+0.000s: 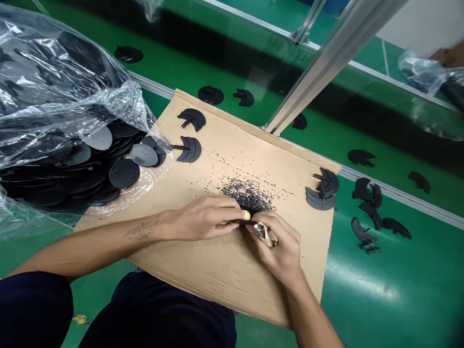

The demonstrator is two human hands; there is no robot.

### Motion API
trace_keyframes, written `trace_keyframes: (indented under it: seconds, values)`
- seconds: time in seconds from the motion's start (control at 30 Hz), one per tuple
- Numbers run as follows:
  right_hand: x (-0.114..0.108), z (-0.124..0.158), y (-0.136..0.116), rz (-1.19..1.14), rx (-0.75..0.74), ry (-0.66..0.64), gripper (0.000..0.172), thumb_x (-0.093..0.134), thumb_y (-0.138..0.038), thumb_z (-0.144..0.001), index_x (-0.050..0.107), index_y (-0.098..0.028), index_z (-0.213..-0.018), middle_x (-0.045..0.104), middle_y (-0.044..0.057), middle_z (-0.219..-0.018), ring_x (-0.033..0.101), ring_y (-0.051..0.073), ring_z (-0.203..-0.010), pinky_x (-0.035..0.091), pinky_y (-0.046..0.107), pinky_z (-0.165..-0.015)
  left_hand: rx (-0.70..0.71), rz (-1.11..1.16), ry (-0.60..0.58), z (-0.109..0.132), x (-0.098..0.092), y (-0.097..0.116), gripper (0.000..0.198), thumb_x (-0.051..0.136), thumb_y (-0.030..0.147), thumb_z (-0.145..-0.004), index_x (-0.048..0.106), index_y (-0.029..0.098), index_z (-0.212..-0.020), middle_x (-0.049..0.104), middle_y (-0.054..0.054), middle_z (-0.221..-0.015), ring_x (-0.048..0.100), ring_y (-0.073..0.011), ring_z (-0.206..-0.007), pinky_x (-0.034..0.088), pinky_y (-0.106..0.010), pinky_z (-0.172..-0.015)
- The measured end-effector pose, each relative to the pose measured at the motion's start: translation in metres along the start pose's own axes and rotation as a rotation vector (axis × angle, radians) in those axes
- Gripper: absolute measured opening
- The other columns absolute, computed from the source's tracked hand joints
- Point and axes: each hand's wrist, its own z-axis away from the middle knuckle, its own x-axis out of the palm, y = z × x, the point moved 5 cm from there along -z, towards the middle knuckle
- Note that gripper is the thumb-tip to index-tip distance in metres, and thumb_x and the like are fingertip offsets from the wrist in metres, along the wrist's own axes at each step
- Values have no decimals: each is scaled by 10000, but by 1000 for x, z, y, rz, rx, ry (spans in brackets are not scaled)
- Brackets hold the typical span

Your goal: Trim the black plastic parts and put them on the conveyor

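Two bare hands are trimming a thin black plastic piece (237,222) over a brown cardboard sheet (224,280).

The left hand (203,217) is pinching the piece just above the cardboard. The right hand (282,251) is gripping a small pale-handled blade (266,235) whose tip is meeting the piece's edge. This is looking like the scraping step, and the following stroke is asking for a firm pinch, with the blade kept off the yellow-capped thumb (246,215). A heap of fine black shavings (248,195) is lying just beyond the hands. Stacked black crescent parts (322,193) are resting at the sheet's right corner, and a clear plastic bag of black discs (54,111) is sitting at the left. The glossy green bench (380,290) is carrying more scattered parts under a slanted metal rail (326,63).
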Motion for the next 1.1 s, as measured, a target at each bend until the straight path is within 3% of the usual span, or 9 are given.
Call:
trace_keyframes:
  seconds: [0.13, 0.27, 0.43, 0.57, 0.7, 0.87, 1.1]
  values:
    - [-1, 5, 1, -23, -16, 70, 194, 629, -83, -867, 635, -233, -990, 709, 60, -896, 681, 195, -790, 563, 348, -689, -58, 130, 146, -1, -4, -3, 257, 697, 286, -911, 678, 166, -1137, 744, -68, -910, 687, -168, -819, 578, -305, -756]
    - [0, 9, -3, -52, -116, 129, 247, 620, -48, -860, 610, -231, -1025, 703, 52, -906, 684, 182, -797, 574, 339, -685, 10, 241, 201, -3, -7, 2, 297, 715, 357, -899, 696, 140, -1101, 735, -102, -947, 685, -170, -867, 590, -311, -778]
    - [2, 8, -4, -52, -154, 123, 248, 604, -45, -859, 598, -222, -1033, 697, 60, -906, 684, 180, -793, 576, 325, -673, 32, 224, 198, -2, -6, 6, 239, 625, 278, -966, 681, 128, -1143, 725, -129, -1008, 673, -168, -910, 589, -320, -799]
    - [3, 7, -3, -70, -180, 99, 272, 613, -38, -839, 595, -218, -1042, 702, 61, -914, 681, 179, -784, 570, 317, -669, 46, 224, 229, -3, -8, 9, 175, 678, 212, -928, 699, 118, -1074, 740, -116, -947, 675, -158, -855, 583, -306, -770]
    - [3, 7, -2, -64, -176, 100, 291, 622, -30, -826, 599, -219, -1046, 704, 60, -912, 679, 180, -777, 566, 318, -664, 53, 214, 225, -4, -9, 10, 159, 640, 219, -954, 703, 128, -1068, 753, -119, -939, 680, -168, -852, 581, -334, -768]
    - [5, 6, -3, -120, -176, 71, 278, 601, -23, -826, 602, -218, -1024, 708, 51, -904, 678, 171, -771, 561, 305, -653, 55, 193, 267, -3, -13, 14, 126, 742, 219, -880, 716, 137, -972, 748, -83, -837, 660, -144, -738, 569, -293, -684]
    - [5, 7, -2, -98, -110, 94, 243, 633, -42, -837, 615, -220, -1001, 699, 58, -901, 682, 180, -780, 561, 310, -656, 95, 185, 209, -4, -11, 9, 198, 595, 250, -983, 701, 101, -1059, 750, -130, -907, 680, -175, -839, 579, -341, -760]
